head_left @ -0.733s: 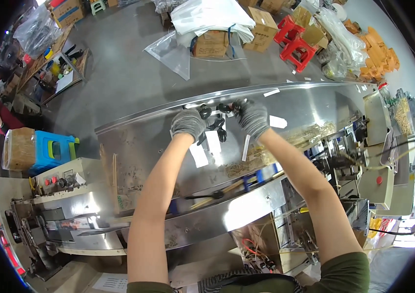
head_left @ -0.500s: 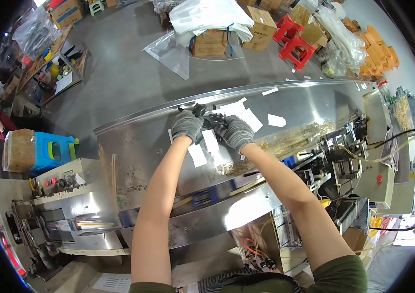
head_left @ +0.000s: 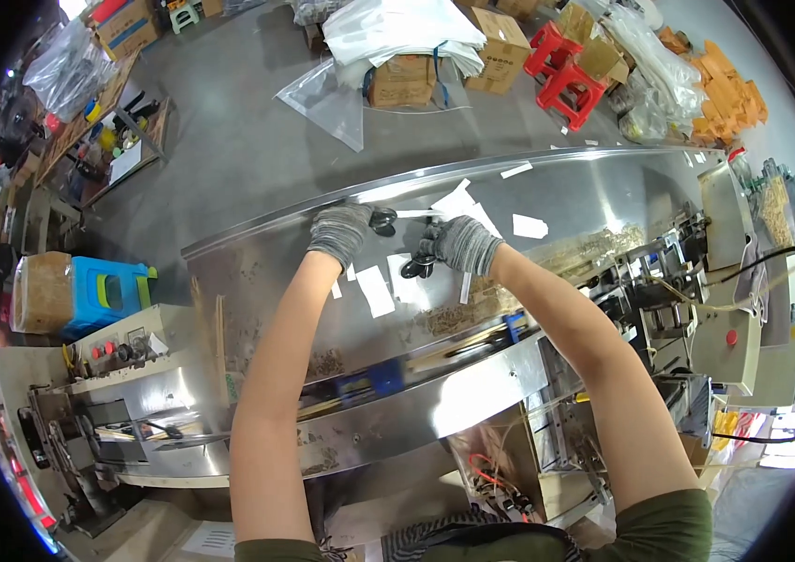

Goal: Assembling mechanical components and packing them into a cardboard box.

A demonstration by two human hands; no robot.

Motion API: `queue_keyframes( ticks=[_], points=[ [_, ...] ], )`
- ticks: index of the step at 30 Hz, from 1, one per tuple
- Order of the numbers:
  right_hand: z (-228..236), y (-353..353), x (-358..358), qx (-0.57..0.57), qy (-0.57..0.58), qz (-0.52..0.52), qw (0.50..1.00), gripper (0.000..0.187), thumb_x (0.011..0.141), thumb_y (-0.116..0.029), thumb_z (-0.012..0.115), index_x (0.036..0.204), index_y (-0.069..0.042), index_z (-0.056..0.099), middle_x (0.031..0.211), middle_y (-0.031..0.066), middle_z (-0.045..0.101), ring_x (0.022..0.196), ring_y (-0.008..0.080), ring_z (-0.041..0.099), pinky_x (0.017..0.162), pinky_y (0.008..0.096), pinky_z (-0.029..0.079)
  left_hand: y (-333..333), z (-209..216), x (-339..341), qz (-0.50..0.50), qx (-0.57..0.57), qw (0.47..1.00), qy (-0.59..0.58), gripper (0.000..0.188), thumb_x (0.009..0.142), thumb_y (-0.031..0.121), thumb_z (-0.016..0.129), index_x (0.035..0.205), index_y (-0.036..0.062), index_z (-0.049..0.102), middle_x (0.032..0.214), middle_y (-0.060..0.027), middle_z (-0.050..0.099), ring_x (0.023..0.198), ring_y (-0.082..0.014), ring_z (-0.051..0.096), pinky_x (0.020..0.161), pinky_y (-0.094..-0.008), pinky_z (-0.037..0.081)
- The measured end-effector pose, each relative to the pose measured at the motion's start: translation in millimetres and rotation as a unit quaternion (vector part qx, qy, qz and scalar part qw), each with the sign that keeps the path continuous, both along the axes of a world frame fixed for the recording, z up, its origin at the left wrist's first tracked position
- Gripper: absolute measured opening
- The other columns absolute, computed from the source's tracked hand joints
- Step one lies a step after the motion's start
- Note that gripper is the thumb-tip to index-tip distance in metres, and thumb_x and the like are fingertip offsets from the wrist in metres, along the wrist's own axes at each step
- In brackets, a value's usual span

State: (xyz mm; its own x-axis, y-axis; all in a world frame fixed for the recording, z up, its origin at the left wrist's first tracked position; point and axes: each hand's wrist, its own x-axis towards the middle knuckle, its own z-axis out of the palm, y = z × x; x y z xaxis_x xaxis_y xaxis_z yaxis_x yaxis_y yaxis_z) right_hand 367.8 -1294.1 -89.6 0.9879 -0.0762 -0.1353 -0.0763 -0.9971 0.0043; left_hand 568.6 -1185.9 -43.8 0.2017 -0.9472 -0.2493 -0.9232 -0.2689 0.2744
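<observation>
Both hands wear grey knitted gloves with black fingertips, held over a steel worktop [head_left: 266,272]. My left hand [head_left: 341,232], near the far edge, is closed with its fingertips at one end of a thin white strip [head_left: 416,214]. The strip reaches across toward my right hand [head_left: 463,245]; whether that hand touches it is unclear. Bent inward, the right fingers are closed, and what they hold, if anything, is hidden. White paper pieces lie around the hands: one piece [head_left: 376,291] nearer me, another [head_left: 455,201] behind the right hand, and a separate one [head_left: 530,226] to its right.
Along the near side runs a channel with a blue block [head_left: 385,377] and thin sticks. Machinery [head_left: 646,300] stands at right, a control box with red buttons [head_left: 126,347] at left. Brown debris [head_left: 458,314] litters the worktop. Beyond are cartons [head_left: 403,81] and red stools [head_left: 571,94].
My hands have drawn apart, the left going left and the right slightly right. The white strip now shows between them. Blue blocks in the near channel have shifted.
</observation>
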Motion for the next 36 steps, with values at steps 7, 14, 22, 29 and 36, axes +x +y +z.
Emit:
queue_keyframes(
  ticks=[7,14,22,29,36],
  points=[
    [17.7,11.5,3.3,0.087,0.005,-0.099,0.991,0.028,0.087,-0.021,0.044,0.111,-0.013,0.055,0.107,0.0063,0.059,0.101,0.0235,0.056,0.083,0.0346,0.046,18.9,-10.8,12.3,0.017,-0.177,0.962,-0.206,0.025,0.080,0.015,0.053,0.105,0.0085,0.057,0.104,-0.0140,0.058,0.093,-0.0301,0.058,0.077,-0.0413,0.047],
    [25.4,21.3,8.5,0.168,-0.032,-0.175,0.969,0.034,0.086,-0.025,0.045,0.117,-0.013,0.051,0.097,0.0115,0.064,0.094,0.0265,0.059,0.081,0.0352,0.046,8.5,-31.9,-9.4,0.146,-0.325,0.860,0.365,0.021,0.083,0.018,0.056,0.100,0.0044,0.058,0.089,-0.0156,0.063,0.074,-0.0283,0.060,0.067,-0.0347,0.046],
    [25.2,-12.0,-14.3,0.268,-0.199,-0.396,0.855,0.028,0.072,-0.017,0.065,0.097,-0.005,0.062,0.077,0.0093,0.064,0.070,0.0147,0.056,0.063,0.0313,0.047,1.2,-43.7,-20.6,0.146,-0.202,0.909,0.334,0.032,0.068,0.026,0.066,0.090,0.0032,0.062,0.071,-0.0111,0.062,0.063,-0.0196,0.057,0.062,-0.0336,0.047],
    [73.4,1.0,-36.5,0.235,-0.048,-0.410,0.880,0.022,0.076,-0.018,0.063,0.090,-0.001,0.061,0.067,0.0105,0.061,0.061,0.0160,0.055,0.059,0.0309,0.045,18.1,-27.6,-74.2,0.005,-0.183,0.979,0.084,0.039,0.066,0.034,0.069,0.095,0.0080,0.065,0.082,-0.0160,0.065,0.079,-0.0301,0.063,0.072,-0.0397,0.049],
    [79.6,15.3,-55.3,0.253,-0.322,-0.602,0.686,0.025,0.078,-0.016,0.065,0.096,0.001,0.058,0.074,0.0125,0.063,0.064,0.0173,0.057,0.062,0.0304,0.047,3.0,-43.0,-80.3,0.009,-0.084,0.996,0.014,0.027,0.076,0.029,0.058,0.088,0.0058,0.066,0.081,-0.0172,0.064,0.076,-0.0310,0.062,0.071,-0.0423,0.047]
  ],
)
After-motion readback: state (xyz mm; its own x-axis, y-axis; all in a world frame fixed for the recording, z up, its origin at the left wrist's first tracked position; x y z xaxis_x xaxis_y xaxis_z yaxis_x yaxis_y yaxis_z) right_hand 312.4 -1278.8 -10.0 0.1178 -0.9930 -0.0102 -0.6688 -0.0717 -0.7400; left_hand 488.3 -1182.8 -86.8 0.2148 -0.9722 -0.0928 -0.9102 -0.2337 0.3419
